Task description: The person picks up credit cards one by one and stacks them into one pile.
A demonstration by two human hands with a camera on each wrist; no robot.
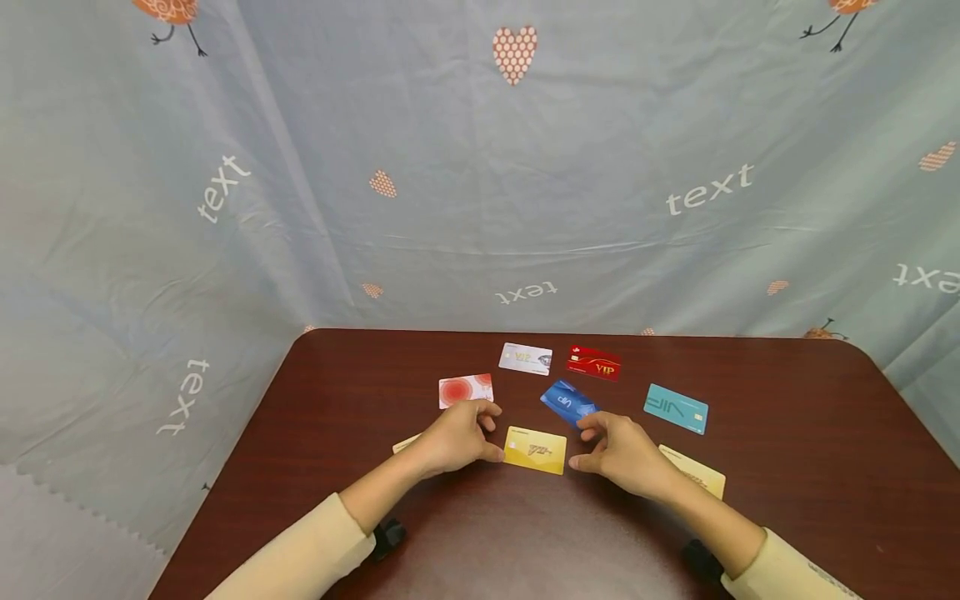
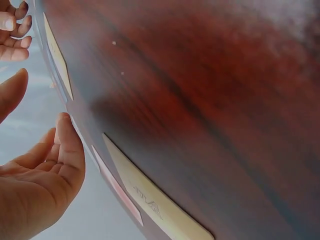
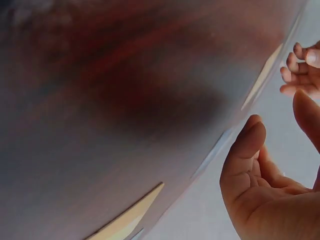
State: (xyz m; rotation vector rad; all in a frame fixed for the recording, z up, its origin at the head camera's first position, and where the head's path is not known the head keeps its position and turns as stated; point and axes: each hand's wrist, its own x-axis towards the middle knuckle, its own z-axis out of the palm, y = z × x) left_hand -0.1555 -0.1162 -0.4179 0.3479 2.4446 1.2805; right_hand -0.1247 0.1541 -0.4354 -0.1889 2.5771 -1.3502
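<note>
A yellow VIP card [image 1: 535, 450] lies flat on the table between my two hands. My left hand [image 1: 461, 437] hovers at its left edge, thumb tip beside the card; whether it touches I cannot tell. On the other side, my right hand [image 1: 622, 454] has its thumb a little off the card's right edge, with its fingers by the lower end of a blue card [image 1: 568, 402]. Both wrist views show the left hand [image 2: 50, 175] and right hand [image 3: 270, 190] with loosely bent fingers and nothing between them. The left hand partly overlaps a white card with red circles [image 1: 465, 390].
A silver card [image 1: 525, 358] and a red VIP card [image 1: 594, 363] lie toward the back of the brown table [image 1: 360, 358]. At right is a teal card [image 1: 676, 408]. Yellow cards [image 1: 697, 471] [image 2: 155, 200] lie partly hidden under each forearm. A patterned curtain [image 1: 450, 167] hangs behind.
</note>
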